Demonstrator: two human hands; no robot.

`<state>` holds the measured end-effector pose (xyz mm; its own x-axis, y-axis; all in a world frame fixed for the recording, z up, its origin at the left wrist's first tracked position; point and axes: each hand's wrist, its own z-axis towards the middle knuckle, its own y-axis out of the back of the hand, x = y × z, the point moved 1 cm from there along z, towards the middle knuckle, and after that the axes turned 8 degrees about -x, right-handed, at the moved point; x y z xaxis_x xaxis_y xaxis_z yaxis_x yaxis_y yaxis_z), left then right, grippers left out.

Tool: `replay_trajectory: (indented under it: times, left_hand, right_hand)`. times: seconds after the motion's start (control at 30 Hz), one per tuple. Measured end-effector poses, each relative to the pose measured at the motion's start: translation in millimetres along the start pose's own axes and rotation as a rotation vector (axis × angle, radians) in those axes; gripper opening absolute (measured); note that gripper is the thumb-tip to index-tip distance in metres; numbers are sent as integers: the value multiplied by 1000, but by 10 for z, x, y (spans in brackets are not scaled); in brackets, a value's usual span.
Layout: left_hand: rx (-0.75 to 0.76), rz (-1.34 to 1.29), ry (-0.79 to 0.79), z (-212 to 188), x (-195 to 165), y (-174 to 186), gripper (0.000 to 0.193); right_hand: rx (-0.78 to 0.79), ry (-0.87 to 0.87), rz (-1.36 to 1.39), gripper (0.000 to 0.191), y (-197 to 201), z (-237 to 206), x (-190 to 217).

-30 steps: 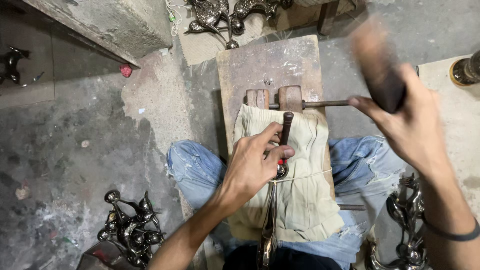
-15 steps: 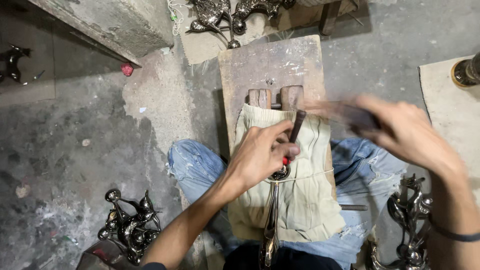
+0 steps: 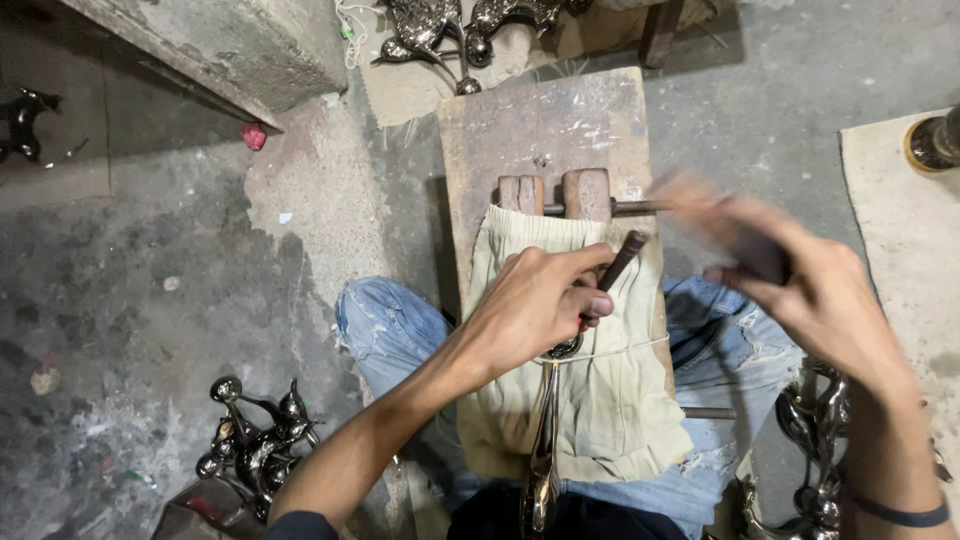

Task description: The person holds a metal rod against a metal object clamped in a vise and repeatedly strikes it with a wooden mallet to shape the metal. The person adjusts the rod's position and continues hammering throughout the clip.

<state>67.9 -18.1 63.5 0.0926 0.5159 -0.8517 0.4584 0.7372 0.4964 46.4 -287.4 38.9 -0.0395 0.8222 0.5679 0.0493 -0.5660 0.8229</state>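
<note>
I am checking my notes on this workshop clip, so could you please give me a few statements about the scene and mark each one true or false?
1. The left hand grips a thin dark metal punch over the beige folded cloth. True.
2. The right hand is sharp and at rest on the floor. False: it is blurred and raised beside the worn wooden block.
3. A small red scrap lies on the grey concrete floor. True.
4. The shiny metal figurines stand on top of the wooden block. False: they sit on the floor at lower left.
5. The person wears torn blue jeans. True.
</note>
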Motion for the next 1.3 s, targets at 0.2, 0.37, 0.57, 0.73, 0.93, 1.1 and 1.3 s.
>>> replay_trajectory:
  times: [0.2,0.37,0.57,0.73,0.93,1.1,1.3]
  left_hand:
    - [71,4,-8,54,27,-82,40]
    - [53,53,-58,-54,55,-145,51]
    - [65,-29,62,-78,118,-80,41]
    - [98,-124,-30,103,205,-47,31]
    - [200,-114,-148,269,259,-48,40]
    - [301,-103,14,301,197,-61,47]
    - [307,-80,-5,309,171,-67,45]
  right_hand:
    - [-107,-90,108,71,-78,-108,-7]
    - [-159,249,-279,77,15,-224,-41]
    - [-167,319,-109,64,51,-280,-63]
    - [-193,-108,105,62,-89,-411,-39]
    - [-338,-169,74,54,-62,-384,-32]
    - [-359,75,-220,61,8,-302,-6]
    - [-218,101,162,60,-131,-200,41]
